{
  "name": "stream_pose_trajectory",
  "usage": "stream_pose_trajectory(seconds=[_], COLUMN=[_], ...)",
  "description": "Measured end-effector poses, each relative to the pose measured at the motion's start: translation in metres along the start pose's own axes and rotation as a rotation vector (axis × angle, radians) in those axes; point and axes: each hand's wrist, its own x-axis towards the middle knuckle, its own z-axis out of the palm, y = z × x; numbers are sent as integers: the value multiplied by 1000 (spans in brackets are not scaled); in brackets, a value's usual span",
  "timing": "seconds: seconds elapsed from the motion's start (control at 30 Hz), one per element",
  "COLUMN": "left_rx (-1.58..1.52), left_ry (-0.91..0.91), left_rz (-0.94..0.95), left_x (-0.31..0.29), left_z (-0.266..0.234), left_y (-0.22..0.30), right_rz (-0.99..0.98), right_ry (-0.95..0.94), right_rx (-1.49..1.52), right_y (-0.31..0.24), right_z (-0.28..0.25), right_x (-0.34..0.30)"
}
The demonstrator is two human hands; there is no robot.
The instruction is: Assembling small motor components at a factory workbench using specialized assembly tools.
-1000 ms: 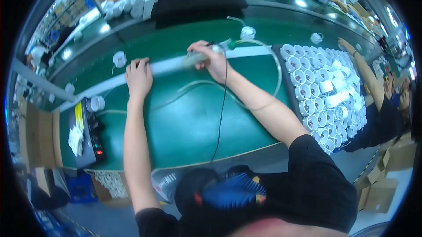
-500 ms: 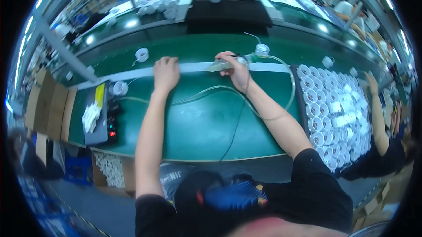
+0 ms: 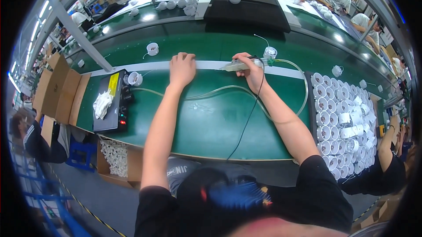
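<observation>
My right hand (image 3: 249, 71) is closed around a dispensing syringe (image 3: 234, 66), its thin tip pointing left. From its back end a clear tube (image 3: 304, 73) loops right, then crosses the bench under my forearm toward a black control box (image 3: 108, 117). My left hand (image 3: 182, 69) is at the pale strip (image 3: 206, 65), left of the syringe tip and apart from it. Its fingers curl down and away, hiding anything under them. Beyond the syringe stands a small white cup-shaped part (image 3: 270, 52) with a wire, and another white cup (image 3: 152, 49) sits farther left.
A tray (image 3: 312, 105) packed with white cups borders the right side. A white cloth (image 3: 102, 104) lies on the control box, beside another cup (image 3: 135, 78). An open carton (image 3: 66, 94) stands at far left. A metal post (image 3: 85, 39) rises there. Other people work across the bench.
The whole view has shifted, so the bench and both hands appear farther right. The syringe stays in my right hand, and my left hand stays at the pale strip.
</observation>
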Motion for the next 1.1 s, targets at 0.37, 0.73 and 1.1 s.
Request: stream_pose_trajectory(seconds=[0.37, 0.73, 1.1], left_rx=[-23, 9, -8], left_ry=[-28, -31, -28], left_rz=[-9, -14, 10], left_x=[-1, -1, 1], left_z=[1, -2, -6], left_y=[-3, -1, 2], right_rz=[1, -14, 8], right_ry=[19, 17, 8], right_rx=[-52, -84, -95], right_y=[0, 0, 2], right_z=[4, 5, 4], right_x=[0, -3, -2])
